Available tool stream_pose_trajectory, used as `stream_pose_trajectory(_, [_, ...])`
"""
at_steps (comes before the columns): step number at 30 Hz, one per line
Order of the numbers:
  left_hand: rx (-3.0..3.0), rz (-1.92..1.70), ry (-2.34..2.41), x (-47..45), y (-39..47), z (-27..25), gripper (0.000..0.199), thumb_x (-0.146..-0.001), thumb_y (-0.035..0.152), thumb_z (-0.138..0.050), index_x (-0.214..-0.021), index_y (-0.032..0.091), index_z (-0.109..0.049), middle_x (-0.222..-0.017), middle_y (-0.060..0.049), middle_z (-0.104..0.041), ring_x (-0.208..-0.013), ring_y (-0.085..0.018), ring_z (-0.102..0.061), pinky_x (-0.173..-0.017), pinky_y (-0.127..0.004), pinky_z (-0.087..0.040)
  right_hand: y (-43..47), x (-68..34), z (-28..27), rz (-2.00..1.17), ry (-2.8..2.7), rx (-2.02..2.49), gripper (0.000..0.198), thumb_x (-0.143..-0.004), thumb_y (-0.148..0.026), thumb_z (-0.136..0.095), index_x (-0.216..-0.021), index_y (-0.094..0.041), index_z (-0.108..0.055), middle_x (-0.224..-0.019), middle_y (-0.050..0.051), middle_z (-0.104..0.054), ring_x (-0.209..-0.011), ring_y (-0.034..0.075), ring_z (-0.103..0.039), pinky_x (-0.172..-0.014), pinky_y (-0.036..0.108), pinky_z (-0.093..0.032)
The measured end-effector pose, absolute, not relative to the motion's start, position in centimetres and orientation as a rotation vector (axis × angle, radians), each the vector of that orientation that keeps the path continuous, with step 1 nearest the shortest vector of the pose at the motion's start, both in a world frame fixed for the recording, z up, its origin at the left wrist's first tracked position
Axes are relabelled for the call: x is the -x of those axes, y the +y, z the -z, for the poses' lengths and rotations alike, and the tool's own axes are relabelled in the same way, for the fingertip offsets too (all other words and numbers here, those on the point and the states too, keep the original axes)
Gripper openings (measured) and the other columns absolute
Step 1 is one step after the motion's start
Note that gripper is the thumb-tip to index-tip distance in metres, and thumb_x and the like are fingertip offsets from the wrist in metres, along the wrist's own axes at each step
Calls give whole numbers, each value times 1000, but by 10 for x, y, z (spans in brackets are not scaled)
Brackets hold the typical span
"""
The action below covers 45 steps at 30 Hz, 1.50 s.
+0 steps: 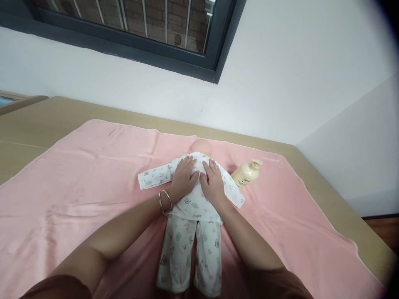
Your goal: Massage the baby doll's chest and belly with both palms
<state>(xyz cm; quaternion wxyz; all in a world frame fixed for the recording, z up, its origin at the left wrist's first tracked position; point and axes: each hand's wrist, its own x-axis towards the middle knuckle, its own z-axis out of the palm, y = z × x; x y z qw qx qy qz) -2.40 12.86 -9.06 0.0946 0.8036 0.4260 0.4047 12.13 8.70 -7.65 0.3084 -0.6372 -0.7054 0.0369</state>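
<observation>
A baby doll (193, 207) in white printed pyjamas lies stretched out on a pink towel (77, 187), its bald head (201, 146) pointing away from me. My left hand (183, 176) rests flat on the doll's upper body, fingers spread, with a metal bangle on the wrist. My right hand (213, 180) lies flat beside it on the same spot, thumbs nearly touching. Neither hand grips anything. The doll's face is hidden.
A cream pump bottle (247, 172) lies on its side on the towel just right of the doll's shoulder. The towel covers a tan surface (37, 120) set against a white wall under a dark-framed window (140, 33). Wooden floor shows at the far right.
</observation>
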Motion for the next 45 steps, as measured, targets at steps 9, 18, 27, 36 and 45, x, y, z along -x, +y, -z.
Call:
stream_pose_trajectory(9, [-2378,-1173,1261,26,127,87,42,-93,28,-41,-132,16,-50,-142,-12,-49,-137,-26,-38,-115,-50,-31,79,-118,79,226,-1865,1566,64,-95,-32,-39,-152,-18,-15,-160,14,4,-147,33,-2,-110,60,-27])
stream_pose_trajectory(18, [-2375,-1228,1216,26,129,92,41,-100,29,-28,-132,16,-50,-140,-11,-52,-137,-23,-38,-116,-50,-31,80,-119,79,200,-1950,1556,61,-93,-34,-41,-150,-18,-25,-160,14,-7,-147,35,0,-111,64,-18])
stream_pose_trajectory(27, [-2361,-1224,1213,26,128,90,41,-100,30,-28,-132,15,-50,-140,-11,-52,-137,-23,-39,-117,-49,-29,82,-120,81,135,-1935,1530,69,-92,-30,-42,-152,-15,-12,-160,16,1,-147,33,1,-112,62,-20])
stream_pose_trajectory(36, [-2370,-1240,1200,26,129,93,41,-100,30,-29,-131,15,-51,-140,-12,-52,-136,-24,-39,-116,-51,-30,84,-122,83,79,-2034,1551,55,-93,-29,-40,-146,-17,-34,-155,14,-28,-146,30,-14,-115,61,-14])
stream_pose_trajectory(45, [-2374,-1236,1205,26,130,93,40,-99,29,-30,-132,16,-50,-140,-11,-52,-137,-24,-39,-116,-51,-30,84,-121,79,64,-2022,1555,51,-92,-28,-41,-142,-16,-41,-154,14,-31,-145,30,-18,-114,60,-15])
